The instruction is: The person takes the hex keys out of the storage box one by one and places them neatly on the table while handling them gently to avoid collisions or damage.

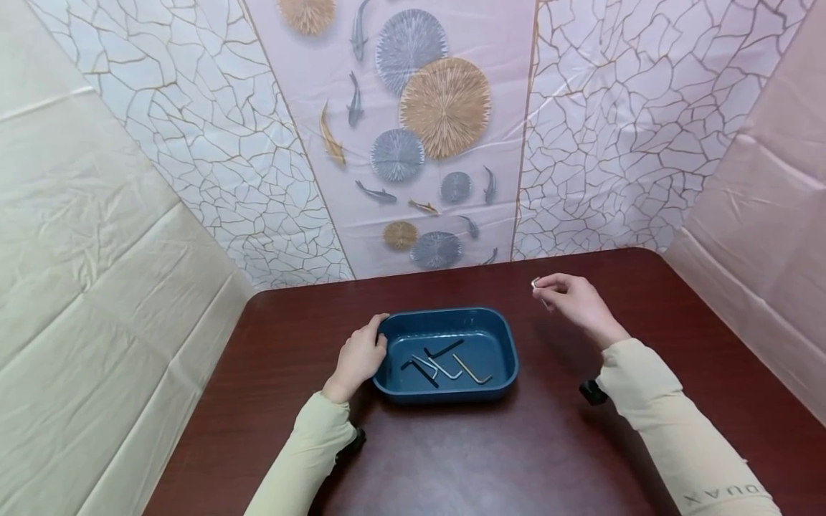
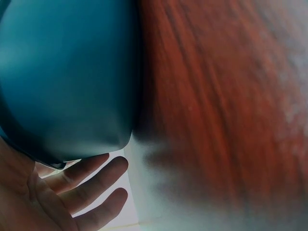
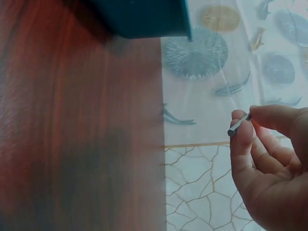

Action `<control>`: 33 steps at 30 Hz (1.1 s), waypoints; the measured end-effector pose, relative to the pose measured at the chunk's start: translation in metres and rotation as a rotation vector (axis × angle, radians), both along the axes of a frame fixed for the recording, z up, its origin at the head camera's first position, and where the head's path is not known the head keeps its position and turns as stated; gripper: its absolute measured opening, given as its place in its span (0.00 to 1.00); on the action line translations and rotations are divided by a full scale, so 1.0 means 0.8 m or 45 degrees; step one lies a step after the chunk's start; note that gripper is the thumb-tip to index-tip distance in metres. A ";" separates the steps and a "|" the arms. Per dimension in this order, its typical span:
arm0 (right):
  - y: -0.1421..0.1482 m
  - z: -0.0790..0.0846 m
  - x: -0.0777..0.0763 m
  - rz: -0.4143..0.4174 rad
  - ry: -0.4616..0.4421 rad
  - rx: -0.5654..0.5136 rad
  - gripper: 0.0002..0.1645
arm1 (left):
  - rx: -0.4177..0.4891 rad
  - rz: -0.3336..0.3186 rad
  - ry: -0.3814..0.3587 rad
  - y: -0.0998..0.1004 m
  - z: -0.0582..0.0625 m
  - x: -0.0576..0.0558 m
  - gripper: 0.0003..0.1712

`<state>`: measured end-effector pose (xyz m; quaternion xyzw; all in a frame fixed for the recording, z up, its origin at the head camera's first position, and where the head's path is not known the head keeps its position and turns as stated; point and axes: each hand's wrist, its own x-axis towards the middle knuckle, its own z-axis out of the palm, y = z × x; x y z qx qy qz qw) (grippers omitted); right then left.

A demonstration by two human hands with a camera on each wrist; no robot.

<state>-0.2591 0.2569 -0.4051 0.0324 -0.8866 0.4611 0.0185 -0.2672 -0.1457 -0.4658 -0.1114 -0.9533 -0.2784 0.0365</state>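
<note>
A blue rectangular tray (image 1: 445, 396) sits on the table. My left hand (image 1: 357, 358) holds its left end, the rim between thumb and fingers. In the left wrist view, the fingers (image 2: 98, 185) reach past the tray's blue wall (image 2: 72, 82). Inside the tray lie several L-shaped hex keys: a black one (image 1: 445, 350) towards the back, another black one (image 1: 424, 373) at left, silver ones (image 1: 449, 371) in the middle and a brassy one (image 1: 471, 368) at right. Raised right of the tray, my right hand (image 1: 571, 301) pinches a small silver hex key (image 3: 239, 125) between thumb and forefinger.
The dark red-brown wooden table (image 1: 490, 459) carries the tray. Behind it hangs a patterned cloth (image 1: 445, 215) with fish and round motifs. Pale cloth walls (image 1: 116, 287) stand at both sides.
</note>
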 end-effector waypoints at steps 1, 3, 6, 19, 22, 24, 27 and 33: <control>0.001 -0.001 0.001 0.001 -0.010 0.005 0.22 | 0.000 0.002 0.002 0.000 0.001 -0.001 0.25; 0.002 -0.004 0.001 -0.002 -0.031 0.012 0.23 | -0.002 0.003 0.009 -0.001 0.001 -0.002 0.25; 0.003 -0.010 0.002 -0.006 -0.043 0.019 0.22 | 0.002 0.002 0.019 -0.001 0.003 -0.003 0.25; -0.006 -0.054 0.008 0.066 -0.120 0.117 0.18 | 0.035 0.022 0.000 0.003 -0.006 0.002 0.25; -0.006 -0.063 0.010 0.074 -0.153 0.142 0.17 | 0.038 0.006 -0.011 0.005 -0.009 0.005 0.25; -0.005 -0.067 0.010 0.074 -0.150 0.158 0.16 | 0.052 -0.006 -0.005 0.007 -0.009 0.006 0.25; -0.007 -0.071 0.006 0.065 -0.132 0.194 0.15 | 0.061 0.004 0.023 0.007 -0.007 0.006 0.25; -0.018 -0.077 -0.003 0.053 -0.094 0.251 0.13 | 0.039 0.019 0.025 0.002 0.000 0.005 0.25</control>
